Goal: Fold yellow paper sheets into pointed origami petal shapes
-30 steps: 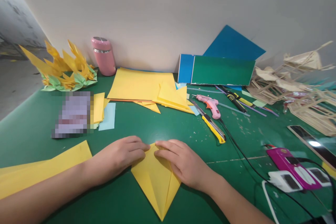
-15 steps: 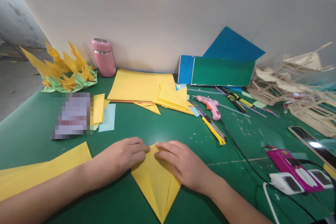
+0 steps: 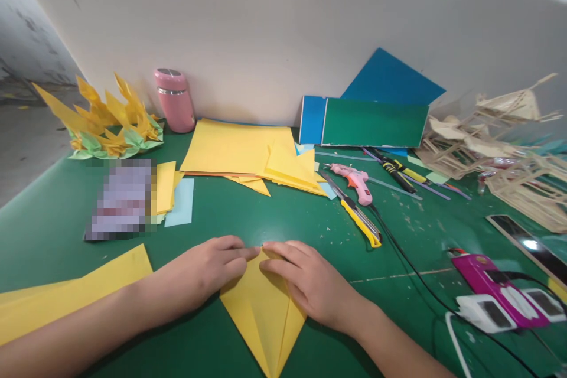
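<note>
A folded sheet of yellow paper (image 3: 260,307) lies on the green table, kite-shaped, its long point towards me and creases running down it. At its far tip the fingers of both hands almost meet. My left hand (image 3: 219,266) grips the upper left edge, fingertips on the tip. Along the upper right edge my right hand (image 3: 305,277) holds the paper, thumb and fingers closed at the tip. Part of both upper edges is hidden beneath my hands. Under my left forearm another yellow sheet (image 3: 110,269) lies partly covered.
Beyond my hands are yellow sheets (image 3: 234,144), a utility knife (image 3: 361,221) and a pink glue gun (image 3: 354,180) with a trailing cord. A pink flask (image 3: 175,100) and a folded-paper flower piece (image 3: 115,118) stand left. Right are a magenta power strip (image 3: 491,286) and wooden stick models (image 3: 469,136).
My left fingertips have slid slightly right, closer to the paper's tip and my right fingers. The right hand and the paper stay nearly in place; the view has shifted a little.
</note>
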Demonstrator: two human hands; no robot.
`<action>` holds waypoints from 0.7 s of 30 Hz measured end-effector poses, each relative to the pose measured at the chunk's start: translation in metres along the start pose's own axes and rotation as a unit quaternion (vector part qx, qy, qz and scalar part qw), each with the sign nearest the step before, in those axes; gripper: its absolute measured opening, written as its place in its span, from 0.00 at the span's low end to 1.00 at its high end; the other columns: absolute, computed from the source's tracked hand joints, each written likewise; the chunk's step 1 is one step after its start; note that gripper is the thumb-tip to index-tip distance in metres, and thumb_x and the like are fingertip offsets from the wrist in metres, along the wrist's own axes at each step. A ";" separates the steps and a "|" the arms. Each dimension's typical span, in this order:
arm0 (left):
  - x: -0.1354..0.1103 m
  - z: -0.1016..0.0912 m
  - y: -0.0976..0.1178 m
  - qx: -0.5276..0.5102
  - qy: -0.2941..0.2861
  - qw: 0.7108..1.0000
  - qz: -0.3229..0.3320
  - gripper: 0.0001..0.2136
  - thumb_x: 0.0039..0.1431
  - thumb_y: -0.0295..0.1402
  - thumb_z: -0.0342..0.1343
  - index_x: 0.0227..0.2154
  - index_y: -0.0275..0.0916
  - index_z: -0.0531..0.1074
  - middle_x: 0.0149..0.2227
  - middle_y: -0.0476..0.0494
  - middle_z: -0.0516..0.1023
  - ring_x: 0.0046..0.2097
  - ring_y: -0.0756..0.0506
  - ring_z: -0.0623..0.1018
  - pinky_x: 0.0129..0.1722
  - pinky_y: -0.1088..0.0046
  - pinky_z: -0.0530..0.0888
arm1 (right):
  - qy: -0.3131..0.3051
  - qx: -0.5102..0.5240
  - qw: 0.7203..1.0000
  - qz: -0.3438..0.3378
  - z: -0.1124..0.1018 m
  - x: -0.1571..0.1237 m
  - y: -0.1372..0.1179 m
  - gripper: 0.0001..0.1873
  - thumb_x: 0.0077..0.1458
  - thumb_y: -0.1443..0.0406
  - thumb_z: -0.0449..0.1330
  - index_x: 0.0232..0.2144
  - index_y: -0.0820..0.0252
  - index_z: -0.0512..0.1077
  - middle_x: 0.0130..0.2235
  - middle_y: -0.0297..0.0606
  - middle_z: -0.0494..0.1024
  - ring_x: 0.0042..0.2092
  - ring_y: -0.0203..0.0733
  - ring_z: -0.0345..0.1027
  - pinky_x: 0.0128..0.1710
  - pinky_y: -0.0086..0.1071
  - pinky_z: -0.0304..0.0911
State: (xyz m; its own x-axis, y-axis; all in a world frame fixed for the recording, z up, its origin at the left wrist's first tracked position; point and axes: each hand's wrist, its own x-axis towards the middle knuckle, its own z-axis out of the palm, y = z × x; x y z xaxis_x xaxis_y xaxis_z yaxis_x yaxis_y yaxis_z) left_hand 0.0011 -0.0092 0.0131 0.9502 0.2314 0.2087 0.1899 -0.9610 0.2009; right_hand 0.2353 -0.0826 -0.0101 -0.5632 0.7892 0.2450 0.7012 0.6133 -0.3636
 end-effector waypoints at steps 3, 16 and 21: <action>-0.001 0.002 0.000 0.032 -0.012 0.999 -0.001 0.13 0.57 0.15 0.45 0.33 0.36 0.72 0.51 0.40 0.77 0.44 0.44 0.76 0.42 0.70 0.76 | 0.000 0.000 1.000 0.002 0.001 0.000 0.000 0.16 0.62 0.71 0.49 0.49 0.57 0.70 0.57 0.43 0.70 0.54 0.45 0.64 0.53 0.41 0.64; 0.003 -0.006 0.013 0.020 0.026 0.999 -0.021 0.13 0.58 0.16 0.45 0.29 0.39 0.69 0.42 0.39 0.80 0.40 0.43 0.77 0.39 0.67 0.75 | -0.011 -0.015 1.000 0.009 -0.002 0.001 -0.003 0.16 0.63 0.69 0.48 0.50 0.56 0.70 0.57 0.43 0.70 0.53 0.45 0.64 0.51 0.40 0.65; 0.003 -0.006 0.016 0.040 0.023 0.999 -0.022 0.12 0.57 0.14 0.46 0.34 0.36 0.69 0.35 0.42 0.78 0.35 0.44 0.75 0.36 0.70 0.73 | -0.008 -0.015 1.000 0.009 -0.002 0.001 -0.003 0.16 0.63 0.69 0.48 0.49 0.56 0.70 0.57 0.42 0.71 0.52 0.45 0.64 0.51 0.40 0.65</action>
State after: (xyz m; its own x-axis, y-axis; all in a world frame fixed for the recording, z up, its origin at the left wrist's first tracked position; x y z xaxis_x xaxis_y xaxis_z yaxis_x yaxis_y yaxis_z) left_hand 0.0059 -0.0225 0.0225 0.9288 0.2778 0.2455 0.2511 -0.9586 0.1345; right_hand 0.2330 -0.0833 -0.0071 -0.5567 0.7999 0.2240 0.7244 0.5995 -0.3405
